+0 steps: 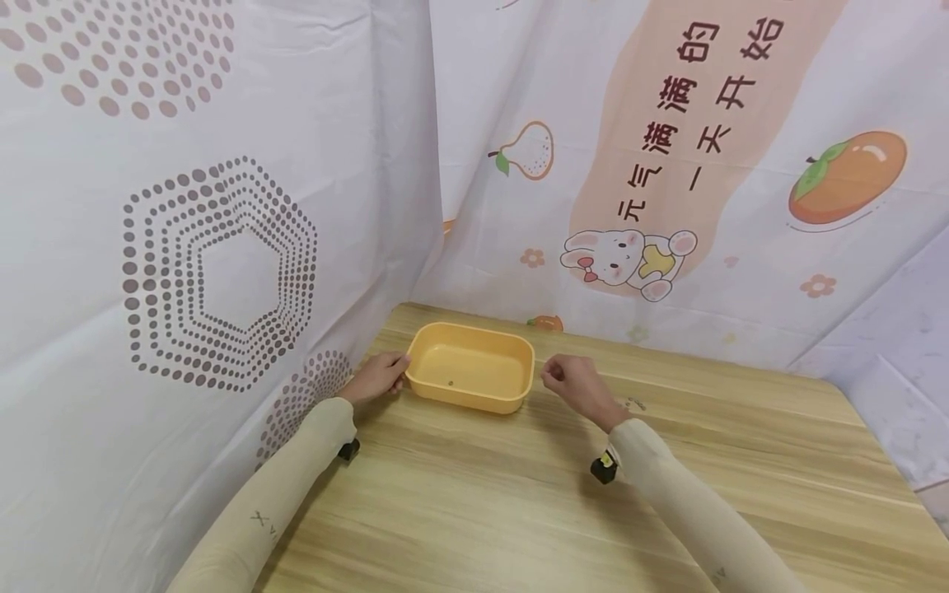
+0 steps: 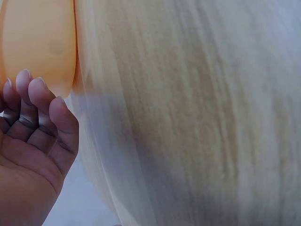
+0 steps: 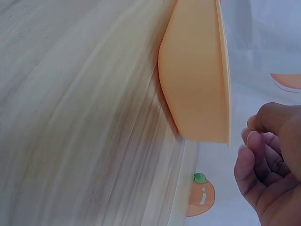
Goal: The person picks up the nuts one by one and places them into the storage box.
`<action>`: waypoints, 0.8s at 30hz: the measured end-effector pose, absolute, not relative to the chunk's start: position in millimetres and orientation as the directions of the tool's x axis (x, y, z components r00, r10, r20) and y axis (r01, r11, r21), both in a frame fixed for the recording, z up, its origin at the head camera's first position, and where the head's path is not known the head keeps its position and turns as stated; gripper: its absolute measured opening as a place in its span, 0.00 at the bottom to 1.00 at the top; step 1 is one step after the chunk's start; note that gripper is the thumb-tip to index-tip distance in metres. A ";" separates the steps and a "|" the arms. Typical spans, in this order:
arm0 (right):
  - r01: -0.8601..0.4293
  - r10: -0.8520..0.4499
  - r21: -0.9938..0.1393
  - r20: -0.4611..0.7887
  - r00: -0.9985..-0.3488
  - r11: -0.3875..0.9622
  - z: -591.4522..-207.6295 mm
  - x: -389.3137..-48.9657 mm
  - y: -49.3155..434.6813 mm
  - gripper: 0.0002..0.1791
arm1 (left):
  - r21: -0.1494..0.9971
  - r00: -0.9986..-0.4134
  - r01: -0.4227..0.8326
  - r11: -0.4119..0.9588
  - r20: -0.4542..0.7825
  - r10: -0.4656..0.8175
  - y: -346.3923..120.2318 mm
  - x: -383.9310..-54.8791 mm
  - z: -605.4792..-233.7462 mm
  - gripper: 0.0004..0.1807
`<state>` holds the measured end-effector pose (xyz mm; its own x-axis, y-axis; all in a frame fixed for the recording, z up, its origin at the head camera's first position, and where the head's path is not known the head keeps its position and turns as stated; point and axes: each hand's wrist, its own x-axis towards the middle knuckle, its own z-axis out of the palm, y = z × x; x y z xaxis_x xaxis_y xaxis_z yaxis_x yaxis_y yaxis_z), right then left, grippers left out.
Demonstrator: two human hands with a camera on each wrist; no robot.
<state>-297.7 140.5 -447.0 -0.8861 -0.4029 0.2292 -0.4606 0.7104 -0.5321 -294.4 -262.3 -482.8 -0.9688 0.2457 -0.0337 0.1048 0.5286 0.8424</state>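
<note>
Two printed cloths stand around your working place: the left cloth (image 1: 363, 189) close along your left side, the back cloth (image 1: 741, 280) behind the far edge of the table (image 1: 474, 494). The wood-grain table gives you most of its room on the near side and to the right, so any sliding is, I think, easier toward you or rightward.

The yellow tray (image 1: 467, 399) sits flat on the table, in the far left part, near the corner where the two cloths meet. Its long axis goes from left to right across your front, slightly turned, with the right end a little nearer to you. Behind its far wall there is only a narrow strip of table.

Your left hand (image 1: 376, 377) is the nearer one: it is at the tray's left end, fingers bent, and in the head view it seems to pinch the rim there. Your right hand (image 1: 582, 383) is just beside the right end, but not touching; the tray lies to the left of it. Its fingers are curled and the thumb comes close to the forefinger; whether something tiny is between them, I cannot tell. This small gap at the right end is, in my judgement, the relation to watch.

On the tray's floor, toward the near wall, you have one small dark spot (image 1: 451, 383), too small to identify.
</note>
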 end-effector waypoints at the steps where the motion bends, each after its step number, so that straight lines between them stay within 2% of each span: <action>1: -0.462 -0.404 -0.534 0.229 -0.885 0.708 -447.1 -297.6 139.3 0.04 | 0.842 -0.968 0.105 0.528 -0.034 0.248 -262.4 -294.5 -483.2 0.21; 24: -0.509 -0.452 -0.551 0.249 -0.856 0.661 -448.0 -294.2 113.0 0.05 | 0.851 -0.966 0.121 0.512 -0.018 0.257 -262.3 -294.7 -485.2 0.21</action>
<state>-294.2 113.0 -448.0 -0.8564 -0.4519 0.2495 -0.5094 0.6612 -0.5508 -294.7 -262.3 -485.2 -0.9662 0.2571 -0.0177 0.1207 0.5119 0.8505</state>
